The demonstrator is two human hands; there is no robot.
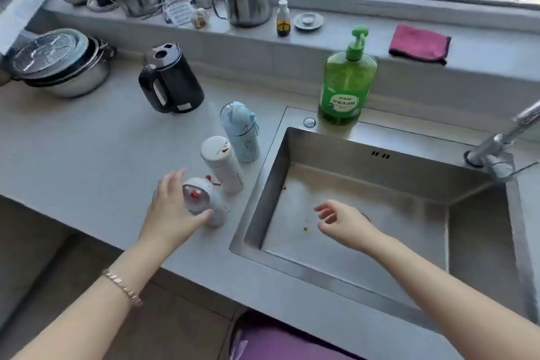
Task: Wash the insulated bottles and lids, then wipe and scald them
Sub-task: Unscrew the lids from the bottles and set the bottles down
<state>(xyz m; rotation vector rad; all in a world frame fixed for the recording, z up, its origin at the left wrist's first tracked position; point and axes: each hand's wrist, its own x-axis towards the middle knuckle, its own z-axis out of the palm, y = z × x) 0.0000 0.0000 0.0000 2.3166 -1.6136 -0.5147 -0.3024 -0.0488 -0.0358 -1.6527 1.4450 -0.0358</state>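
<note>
Three insulated bottles stand in a row on the grey counter left of the sink (365,146). Nearest is a small white bottle with red trim (210,202). Behind it stands a taller white bottle (223,164), then a light blue bottle (241,131); all have their lids on. My left hand (172,207) is at the small white bottle, thumb against its side and fingers spread behind its lid, not closed round it. My right hand (342,221) hovers over the sink basin with loosely curled fingers, holding nothing.
A green dish soap pump bottle (344,82) stands at the sink's back rim, a black kettle (171,82) on the counter behind the bottles. The tap (502,140) is at the right. Steel pots (61,64) sit far left; a pink cloth (419,44) lies on the sill.
</note>
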